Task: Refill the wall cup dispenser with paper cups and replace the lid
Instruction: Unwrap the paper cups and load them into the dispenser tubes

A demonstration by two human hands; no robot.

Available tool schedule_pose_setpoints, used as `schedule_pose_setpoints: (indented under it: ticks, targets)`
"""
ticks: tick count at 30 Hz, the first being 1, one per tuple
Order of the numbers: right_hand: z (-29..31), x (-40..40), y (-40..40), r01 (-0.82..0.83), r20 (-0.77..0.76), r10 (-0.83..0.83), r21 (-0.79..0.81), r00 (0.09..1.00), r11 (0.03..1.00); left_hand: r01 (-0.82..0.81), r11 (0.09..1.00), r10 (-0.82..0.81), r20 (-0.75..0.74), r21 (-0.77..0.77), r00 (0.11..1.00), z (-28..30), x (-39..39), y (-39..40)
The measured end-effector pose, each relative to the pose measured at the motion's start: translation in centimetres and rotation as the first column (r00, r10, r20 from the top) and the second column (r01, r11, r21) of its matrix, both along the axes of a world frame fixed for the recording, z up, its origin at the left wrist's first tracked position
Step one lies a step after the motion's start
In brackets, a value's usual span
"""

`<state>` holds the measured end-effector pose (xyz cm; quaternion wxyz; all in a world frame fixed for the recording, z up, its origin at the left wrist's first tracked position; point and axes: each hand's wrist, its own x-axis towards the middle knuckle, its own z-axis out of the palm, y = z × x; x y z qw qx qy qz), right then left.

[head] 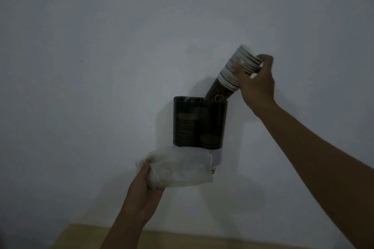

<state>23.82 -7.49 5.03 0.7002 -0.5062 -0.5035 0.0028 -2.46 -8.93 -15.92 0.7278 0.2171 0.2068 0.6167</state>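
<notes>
Hands: right w/ tilted cup stack over dispenser rim

I am working in dim, cool grey light with low contrast. The wall is reading brightest between my hands and is darkening toward the corners above them, showing lens vignetting. Soft shadows are falling on the wall just left of and below my right hand, and beside the dispenser, indicating light arriving from my right and from behind me. The dispenser is rendering nearly black; its contents are barely showing through. The white cloth in my left hand is reading as the brightest object without glare. Motion blur is softening my right hand's fingers and the cup stack. Overall detail is appearing soft and grainy.
</notes>
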Motion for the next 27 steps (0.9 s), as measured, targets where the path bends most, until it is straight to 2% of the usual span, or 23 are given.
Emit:
schedule_pose_setpoints:
  ticks: [3, 6, 12, 19, 27]
  targets:
    - [-0.3, -0.2, 1.7, -0.011, 0.191, 0.035, -0.125, 0.981, 0.992, 0.005, 1.000, -0.005, 0.007, -0.009, 1.000, -0.5, -0.4, 0.3]
    - [-1.0, -0.7, 2.9, 0.001, 0.298, 0.059, -0.198, 0.953, 0.980, 0.002, 1.000, -0.002, 0.002, -0.021, 1.000, -1.1, -1.0, 0.5]
    - [-0.8, -1.1, 3.5, 0.071, 0.386, 0.020, -0.220, 0.922, 0.973, -0.038, 0.999, 0.038, 0.042, -0.009, 0.998, -1.9, -1.9, 1.0]
    - [-1.7, -0.6, 3.7, 0.128, 0.474, 0.117, -0.455, 0.873, 0.881, -0.006, 1.000, 0.007, 0.055, -0.008, 0.998, -2.4, -1.3, 1.2]
    - [-2.8, -0.1, 2.4, 0.130, 0.462, 0.108, -0.455, 0.880, 0.881, -0.026, 0.999, 0.028, 0.063, -0.041, 0.998, -2.2, -0.9, 0.9]
